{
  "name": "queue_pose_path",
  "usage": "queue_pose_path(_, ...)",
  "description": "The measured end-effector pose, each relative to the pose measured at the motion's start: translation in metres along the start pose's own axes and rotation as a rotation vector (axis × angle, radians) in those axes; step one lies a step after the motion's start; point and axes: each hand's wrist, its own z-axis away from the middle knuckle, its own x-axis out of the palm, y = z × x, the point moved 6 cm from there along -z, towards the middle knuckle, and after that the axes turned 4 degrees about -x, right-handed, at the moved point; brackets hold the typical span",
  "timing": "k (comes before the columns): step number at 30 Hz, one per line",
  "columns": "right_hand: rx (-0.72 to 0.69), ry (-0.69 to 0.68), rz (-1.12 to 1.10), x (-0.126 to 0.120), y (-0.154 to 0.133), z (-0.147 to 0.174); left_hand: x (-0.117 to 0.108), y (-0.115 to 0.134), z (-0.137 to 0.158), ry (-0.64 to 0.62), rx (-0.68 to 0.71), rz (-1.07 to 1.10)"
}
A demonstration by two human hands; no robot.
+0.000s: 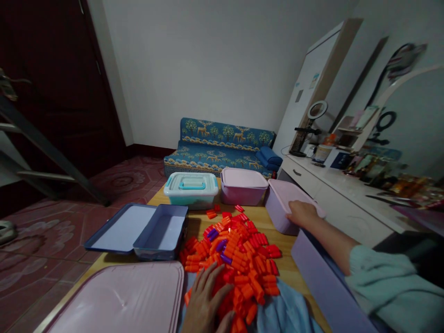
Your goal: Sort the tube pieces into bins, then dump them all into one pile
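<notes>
A heap of small orange and red ribbed plastic pieces (236,249) lies in the middle of the wooden table, with a few purple pieces (222,245) among them. My left hand (208,300) rests at the heap's near side, its fingers spread and touching the pieces. At the right, my right hand (303,215) is closed over the near left part of a pale purple lid (289,192) on a purple box (277,217); its fingertips are partly hidden. Blue cloth (287,310) shows under the heap's near edge.
Beyond the heap stand a turquoise lidded box (190,199) and a pink lidded box (243,192). An open blue case (161,231) and a pink lid (121,300) lie left. A long purple bin (326,282) stands right, below my right forearm. A blue sofa (222,148) is behind.
</notes>
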Motion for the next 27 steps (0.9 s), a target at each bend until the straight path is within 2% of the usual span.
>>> queue_pose_path(6,-0.097,0.04,-0.007,0.0062,-0.0035,-0.0015,-0.0023,0.0013,-0.0005,-0.005,0.011,0.006)
queue_pose_path(14,-0.158,0.046,-0.013,0.0056,0.0,-0.0006,-0.0039,0.0032,-0.0019,-0.038,-0.011,0.014)
queue_pose_path(21,-0.181,0.059,-0.013,0.0062,0.0033,-0.0007,-0.0037,0.0031,0.0002,-0.049,-0.018,0.028)
queue_pose_path(27,-0.167,0.079,-0.017,-0.003,0.005,0.0038,-0.005,0.0047,-0.0023,-0.053,-0.014,0.034)
